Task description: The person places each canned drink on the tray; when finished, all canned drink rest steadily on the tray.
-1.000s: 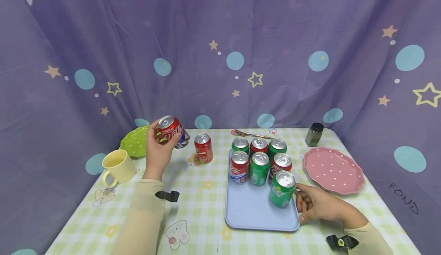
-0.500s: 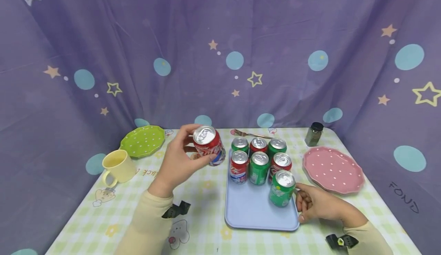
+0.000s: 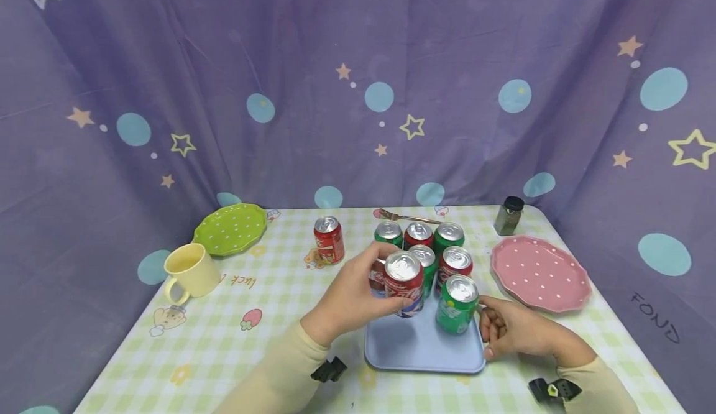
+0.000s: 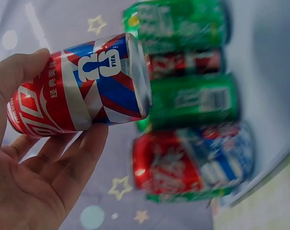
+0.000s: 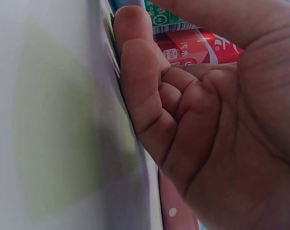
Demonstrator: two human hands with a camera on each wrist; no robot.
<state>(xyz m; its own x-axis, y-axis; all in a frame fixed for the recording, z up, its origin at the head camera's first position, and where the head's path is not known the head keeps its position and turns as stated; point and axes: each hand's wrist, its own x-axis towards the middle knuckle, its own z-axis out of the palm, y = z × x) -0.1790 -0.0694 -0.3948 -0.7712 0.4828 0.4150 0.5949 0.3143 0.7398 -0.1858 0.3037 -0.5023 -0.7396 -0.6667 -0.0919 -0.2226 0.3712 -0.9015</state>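
Note:
My left hand (image 3: pixel 349 296) grips a red cola can (image 3: pixel 404 286) upright over the left half of the light-blue tray (image 3: pixel 414 349). In the left wrist view the thumb and fingers wrap around the upper part of this cola can (image 4: pixel 87 88), leaving its silver bottom rim exposed. Several soda cans stand on the tray in rows, with a green soda can (image 3: pixel 455 314) foremost on the right. Another red can on the tray is mostly hidden behind the left hand. My right hand (image 3: pixel 526 333) holds the tray's right rim near its front corner, fingers curled.
A lone red can (image 3: pixel 329 241) stands left of the tray. Farther left are a yellow mug (image 3: pixel 192 271) and a green dotted plate (image 3: pixel 230 230). A fork (image 3: pixel 411 218) lies behind the tray; a pink plate (image 3: pixel 541 274) and a black-capped jar (image 3: pixel 509 216) are at right.
My left hand has carried the cola can from the left, past the lone red can, to above the tray. The right hand has stayed at the tray's rim.

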